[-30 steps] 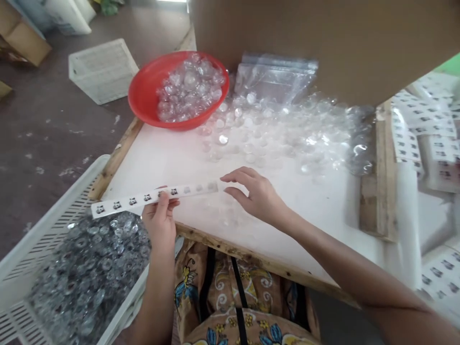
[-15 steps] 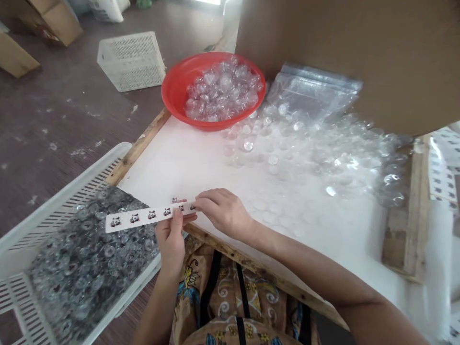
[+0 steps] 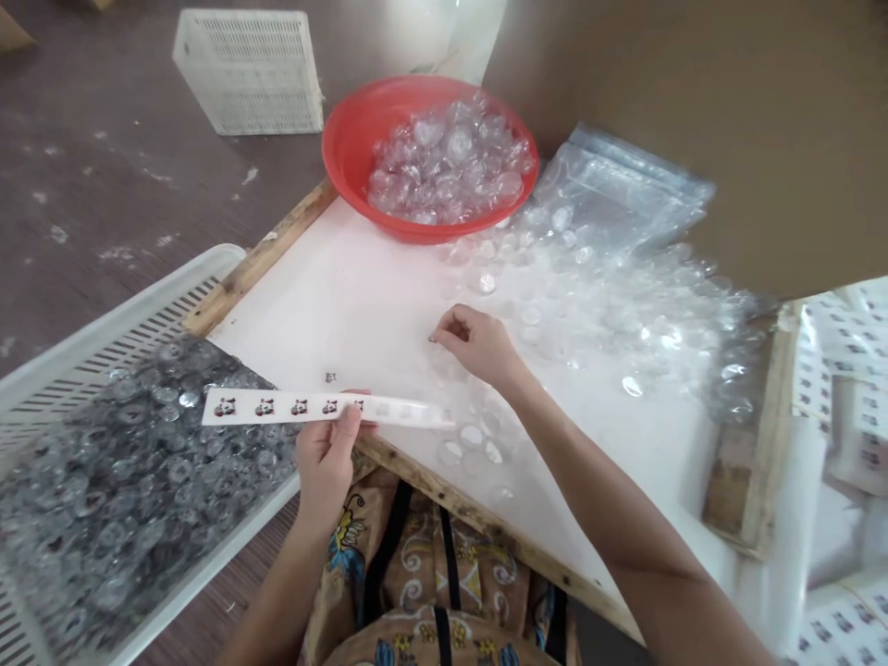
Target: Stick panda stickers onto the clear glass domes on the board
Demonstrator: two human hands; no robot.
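My left hand (image 3: 329, 453) pinches a white strip (image 3: 277, 407) printed with small panda pictures, above the front left of the white tabletop (image 3: 291, 305). The strip's right part is blank and sticks out past my thumb. My right hand (image 3: 478, 347) is over the tabletop with thumb and forefinger pinched on a tiny dark piece, probably a sticker. Clear round discs (image 3: 472, 437) lie below my right hand. A single panda print (image 3: 331, 377) shows just behind the strip.
A red basin (image 3: 347, 153) of clear round pieces stands at the back. Many clear pieces (image 3: 652, 314) and plastic bags (image 3: 624, 185) lie right of it. A white crate (image 3: 131, 347) of clear pieces is at left; wooden edging (image 3: 260, 254) borders the table.
My right hand has left the strip and moved right and away over the tabletop, with a tiny piece in its fingertips. The strip's blank right end now shows. The camera view has shifted.
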